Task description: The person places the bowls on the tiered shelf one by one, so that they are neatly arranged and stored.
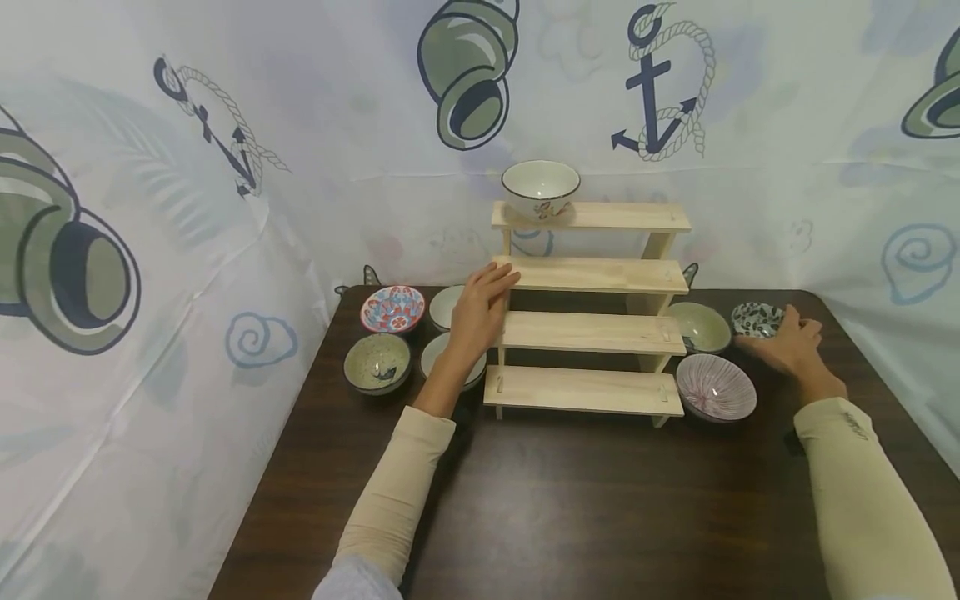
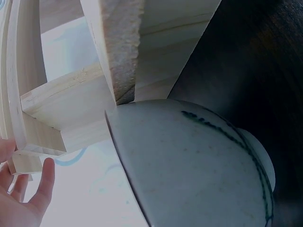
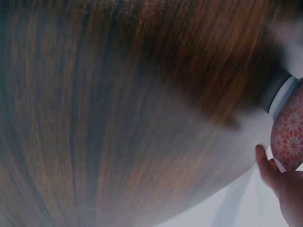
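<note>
My left hand (image 1: 480,308) is at the left end of a pale wooden four-step stand (image 1: 592,273), its fingertips at the edge of the second shelf from the top. In the left wrist view, the fingers (image 2: 43,187) are spread beside the wood. My right hand (image 1: 793,343) reaches to a small black-and-white patterned bowl (image 1: 756,319) at the back right, fingers loosely extended at its near and right sides. The right wrist view shows that bowl's red flowered outside (image 3: 289,135) close against the hand (image 3: 284,184). A white bowl (image 1: 542,190) stands on the top shelf.
Right of the stand sit a green bowl (image 1: 701,327) and a pink-streaked bowl (image 1: 716,388). On its left are a red-and-blue bowl (image 1: 392,308), an olive bowl (image 1: 377,364) and two pale bowls, partly behind my left arm. A printed cloth (image 1: 330,108) hangs behind the dark table (image 1: 600,500).
</note>
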Tool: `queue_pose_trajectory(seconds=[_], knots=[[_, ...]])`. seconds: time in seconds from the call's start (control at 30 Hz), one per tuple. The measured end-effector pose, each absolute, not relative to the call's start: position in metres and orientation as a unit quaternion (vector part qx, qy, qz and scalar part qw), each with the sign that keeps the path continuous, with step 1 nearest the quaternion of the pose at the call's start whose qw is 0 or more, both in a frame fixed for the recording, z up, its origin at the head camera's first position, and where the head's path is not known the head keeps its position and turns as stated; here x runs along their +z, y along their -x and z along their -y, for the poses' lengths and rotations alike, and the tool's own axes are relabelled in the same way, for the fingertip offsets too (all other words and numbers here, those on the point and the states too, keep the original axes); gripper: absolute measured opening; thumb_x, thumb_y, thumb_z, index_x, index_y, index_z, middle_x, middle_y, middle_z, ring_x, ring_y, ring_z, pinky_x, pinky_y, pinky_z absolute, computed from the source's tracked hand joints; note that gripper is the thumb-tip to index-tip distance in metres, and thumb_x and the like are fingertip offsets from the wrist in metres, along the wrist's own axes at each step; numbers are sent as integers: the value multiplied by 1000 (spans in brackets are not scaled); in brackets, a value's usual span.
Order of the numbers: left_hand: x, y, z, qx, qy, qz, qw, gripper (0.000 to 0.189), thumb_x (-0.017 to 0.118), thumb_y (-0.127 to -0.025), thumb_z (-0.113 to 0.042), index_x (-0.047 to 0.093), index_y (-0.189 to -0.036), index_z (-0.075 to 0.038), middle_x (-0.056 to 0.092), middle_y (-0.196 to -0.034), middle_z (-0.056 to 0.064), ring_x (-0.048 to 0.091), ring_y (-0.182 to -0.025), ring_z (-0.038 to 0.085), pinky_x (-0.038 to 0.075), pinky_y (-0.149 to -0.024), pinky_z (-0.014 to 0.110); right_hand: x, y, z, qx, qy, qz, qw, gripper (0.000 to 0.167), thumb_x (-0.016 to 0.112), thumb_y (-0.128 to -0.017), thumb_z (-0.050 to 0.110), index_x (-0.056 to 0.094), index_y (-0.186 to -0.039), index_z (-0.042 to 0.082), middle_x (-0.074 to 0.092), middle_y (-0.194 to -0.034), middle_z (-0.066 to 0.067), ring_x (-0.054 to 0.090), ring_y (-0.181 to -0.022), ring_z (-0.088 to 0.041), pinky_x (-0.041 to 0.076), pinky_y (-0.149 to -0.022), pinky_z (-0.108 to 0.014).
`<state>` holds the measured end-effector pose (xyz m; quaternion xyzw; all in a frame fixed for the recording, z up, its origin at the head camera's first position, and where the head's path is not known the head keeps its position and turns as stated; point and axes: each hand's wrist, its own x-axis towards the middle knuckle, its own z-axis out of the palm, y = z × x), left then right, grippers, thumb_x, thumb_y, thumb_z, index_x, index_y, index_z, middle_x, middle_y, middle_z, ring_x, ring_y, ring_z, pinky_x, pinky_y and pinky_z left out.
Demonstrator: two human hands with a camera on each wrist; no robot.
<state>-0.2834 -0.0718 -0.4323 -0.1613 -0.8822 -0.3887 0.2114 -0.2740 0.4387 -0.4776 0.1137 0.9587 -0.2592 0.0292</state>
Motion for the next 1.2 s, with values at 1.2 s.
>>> queue_pose_trajectory(seconds=[1.2], knots=[[-433, 284, 70, -391, 168, 876, 226, 32, 56, -105, -14, 73, -131, -17, 62, -148, -2, 46, -148, 18, 45, -116, 48, -465, 238, -437, -280, -127, -948, -77, 117, 72, -91, 46, -6, -162, -3, 1, -157, -49, 13, -141, -71, 28, -105, -83]])
